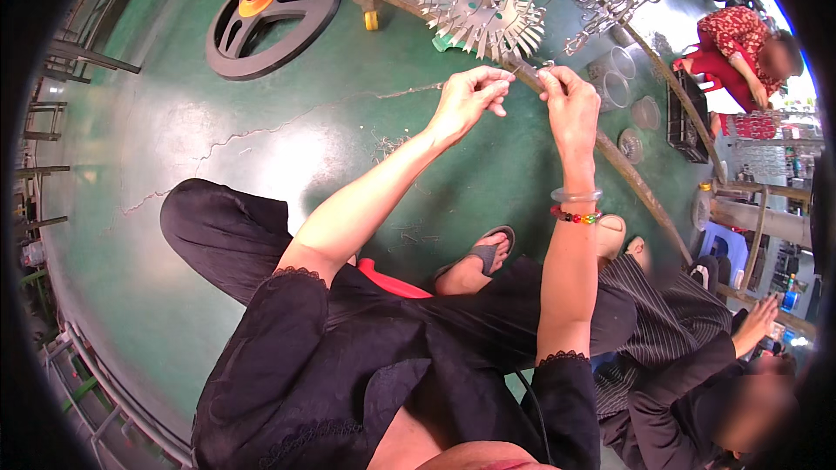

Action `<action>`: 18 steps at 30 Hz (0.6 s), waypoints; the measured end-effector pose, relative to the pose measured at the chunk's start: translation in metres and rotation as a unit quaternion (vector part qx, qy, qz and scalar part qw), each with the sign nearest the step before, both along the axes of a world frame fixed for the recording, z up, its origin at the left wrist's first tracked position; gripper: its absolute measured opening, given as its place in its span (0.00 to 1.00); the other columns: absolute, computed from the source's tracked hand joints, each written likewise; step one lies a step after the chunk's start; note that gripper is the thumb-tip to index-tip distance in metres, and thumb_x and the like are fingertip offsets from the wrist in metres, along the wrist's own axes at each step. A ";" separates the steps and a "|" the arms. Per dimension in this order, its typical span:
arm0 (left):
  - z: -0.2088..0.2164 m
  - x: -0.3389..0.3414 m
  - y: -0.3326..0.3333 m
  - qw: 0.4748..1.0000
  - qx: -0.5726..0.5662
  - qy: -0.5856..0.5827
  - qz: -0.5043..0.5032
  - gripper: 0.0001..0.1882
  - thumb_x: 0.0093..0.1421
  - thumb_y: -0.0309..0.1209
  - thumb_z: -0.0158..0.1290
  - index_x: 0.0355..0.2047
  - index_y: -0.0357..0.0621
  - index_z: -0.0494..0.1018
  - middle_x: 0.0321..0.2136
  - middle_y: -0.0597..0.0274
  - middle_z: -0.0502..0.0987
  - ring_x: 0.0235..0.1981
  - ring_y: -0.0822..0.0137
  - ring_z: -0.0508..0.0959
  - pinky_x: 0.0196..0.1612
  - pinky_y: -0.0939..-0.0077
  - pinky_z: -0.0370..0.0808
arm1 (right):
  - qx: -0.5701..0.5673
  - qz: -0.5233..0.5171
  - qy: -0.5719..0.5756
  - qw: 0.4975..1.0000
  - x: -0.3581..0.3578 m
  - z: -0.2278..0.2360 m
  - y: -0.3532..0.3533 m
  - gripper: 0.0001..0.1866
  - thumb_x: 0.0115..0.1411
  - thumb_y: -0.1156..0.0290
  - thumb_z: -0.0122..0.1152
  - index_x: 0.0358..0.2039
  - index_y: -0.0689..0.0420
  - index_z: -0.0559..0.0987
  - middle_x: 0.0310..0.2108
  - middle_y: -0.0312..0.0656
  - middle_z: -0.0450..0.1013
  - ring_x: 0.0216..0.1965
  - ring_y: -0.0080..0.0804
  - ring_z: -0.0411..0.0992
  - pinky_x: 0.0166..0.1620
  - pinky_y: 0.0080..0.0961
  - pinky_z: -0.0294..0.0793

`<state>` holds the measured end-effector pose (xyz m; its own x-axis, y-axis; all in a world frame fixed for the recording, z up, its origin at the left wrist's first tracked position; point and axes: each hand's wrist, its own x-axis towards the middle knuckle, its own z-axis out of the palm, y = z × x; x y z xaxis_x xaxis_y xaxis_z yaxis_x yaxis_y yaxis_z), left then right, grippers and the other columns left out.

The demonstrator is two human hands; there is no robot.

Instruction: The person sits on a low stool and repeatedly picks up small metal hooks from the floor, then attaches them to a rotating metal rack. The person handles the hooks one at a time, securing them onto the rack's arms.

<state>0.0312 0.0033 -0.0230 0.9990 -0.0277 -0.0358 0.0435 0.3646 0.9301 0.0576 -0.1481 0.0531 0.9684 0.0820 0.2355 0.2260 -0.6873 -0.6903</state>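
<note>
My left hand [475,100] pinches a thin piece [515,71], too small to identify, near a toothed metal disc [488,16]. My right hand [572,113] curls beside it, its grip unclear. I seem mid-adjustment; next likely calls for steady fingertips.

A slender, pale strand [520,70], seemingly metallic, sits pinched at the fingertips of the left hand [494,87] and spans the narrow gap toward the curled fingertips of the right hand [557,83]. Only a short length shows; the rest is hidden by the fingers. Held off the floor, the piece is too fine for its exact shape or its ends to be made out.
</note>
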 end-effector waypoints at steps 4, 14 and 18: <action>0.012 0.001 -0.008 0.999 0.001 -0.020 -0.045 0.12 0.61 0.29 0.52 0.43 0.35 0.74 0.29 0.64 0.75 0.24 0.76 0.73 0.32 0.82 0.75 | -0.018 -0.007 0.014 1.000 -0.007 0.005 0.000 0.10 0.56 0.67 0.57 0.30 0.60 0.79 0.22 0.48 0.74 0.24 0.42 0.74 0.31 0.32 0.70; 0.007 -0.009 0.005 0.985 0.148 -0.074 -0.051 0.12 0.60 0.30 0.53 0.41 0.37 0.75 0.28 0.67 0.77 0.23 0.79 0.74 0.30 0.81 0.72 | 0.001 0.032 0.077 0.997 -0.019 0.018 0.006 0.10 0.54 0.69 0.61 0.33 0.62 0.81 0.21 0.42 0.77 0.22 0.24 0.74 0.29 0.24 0.71; 0.011 -0.012 0.000 0.988 0.137 -0.053 -0.048 0.12 0.61 0.32 0.53 0.40 0.37 0.76 0.30 0.65 0.78 0.24 0.77 0.75 0.33 0.81 0.73 | -0.002 0.062 0.142 0.988 -0.015 0.032 0.010 0.09 0.53 0.71 0.62 0.32 0.64 0.81 0.21 0.41 0.77 0.21 0.21 0.74 0.25 0.20 0.72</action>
<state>0.0193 0.0035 -0.0119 0.9907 -0.1269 0.0493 -0.0372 0.0964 0.9946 0.0429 -0.1378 0.0848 0.9777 0.2052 -0.0439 0.1073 -0.6689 -0.7356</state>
